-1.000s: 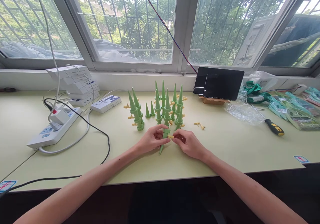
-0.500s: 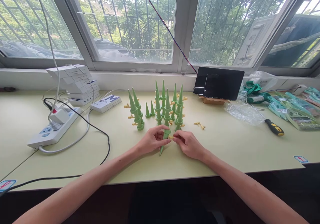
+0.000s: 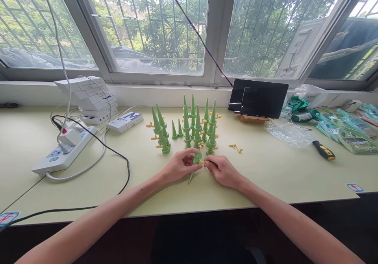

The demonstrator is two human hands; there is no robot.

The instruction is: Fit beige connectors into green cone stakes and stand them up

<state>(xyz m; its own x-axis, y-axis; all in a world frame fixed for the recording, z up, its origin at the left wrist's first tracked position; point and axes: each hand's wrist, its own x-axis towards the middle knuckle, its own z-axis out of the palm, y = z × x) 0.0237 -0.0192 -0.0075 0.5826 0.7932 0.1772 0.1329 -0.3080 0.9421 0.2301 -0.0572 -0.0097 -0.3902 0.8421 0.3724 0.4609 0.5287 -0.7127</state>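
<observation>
My left hand (image 3: 180, 165) grips a green plastic plant watering spike (image 3: 196, 159), its pointed end tilted down toward the table's front edge. From the right, my right hand (image 3: 223, 170) pinches a small yellow valve (image 3: 202, 162) at the side of that spike; the fingers hide part of it. Just beyond my hands, several green spikes (image 3: 197, 128) stand stacked point up, with yellow valves sticking out of their sides. Another stacked group (image 3: 159, 132) stands to the left, and two single green cones (image 3: 174, 130) are between them. Several loose yellow valves (image 3: 235, 148) lie right of my right hand.
On the left are a power strip (image 3: 63, 150), a black cable (image 3: 128, 165), a white box (image 3: 125, 121) and a stack of white boxes (image 3: 96, 102). To the right are a dark-screened tablet (image 3: 265, 98), clear plastic wrap (image 3: 291, 134), a screwdriver (image 3: 324, 150) and green bagged packs (image 3: 354, 132).
Almost nothing differs. Both hands stay together at the spike, with only a slight shift of the fingers and the yellow valve.
</observation>
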